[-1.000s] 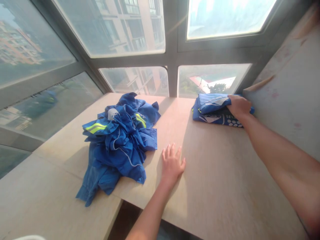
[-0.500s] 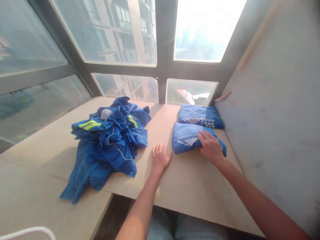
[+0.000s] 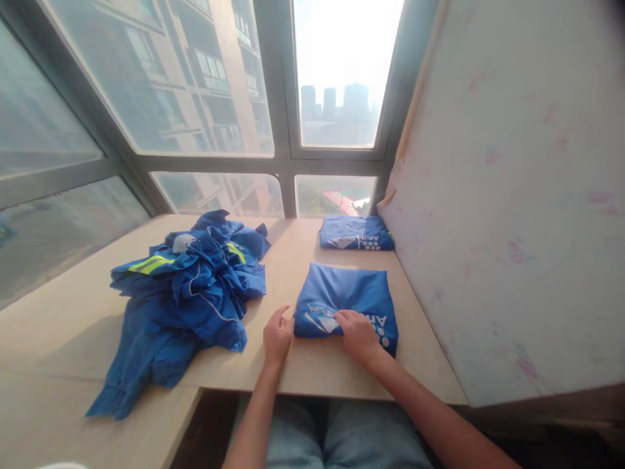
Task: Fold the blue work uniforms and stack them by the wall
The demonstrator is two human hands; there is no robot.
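A near blue folded garment (image 3: 349, 286) with white print lies on the table in front of me. My right hand (image 3: 359, 335) rests palm down on its near half, fingers lying over the print. Beside its left edge stands my left hand (image 3: 277, 337), thumb side toward the cloth, with nothing seen in its fingers. Farther back, a second folded blue garment (image 3: 355, 232) sits near the window, apart from the first. To the left is a crumpled heap of blue clothing (image 3: 195, 293) with yellow-green stripes.
The pale wooden table (image 3: 263, 228) runs back to grey-framed windows (image 3: 280, 85). A marked white wall (image 3: 512, 228) closes off the right side. The table's near edge lies just above my legs, and part of a white object (image 3: 61, 466) shows at bottom left.
The near folded garment has come toward me, away from the far one, and more of its surface shows. Both hands are closer to me, and the view has turned right.
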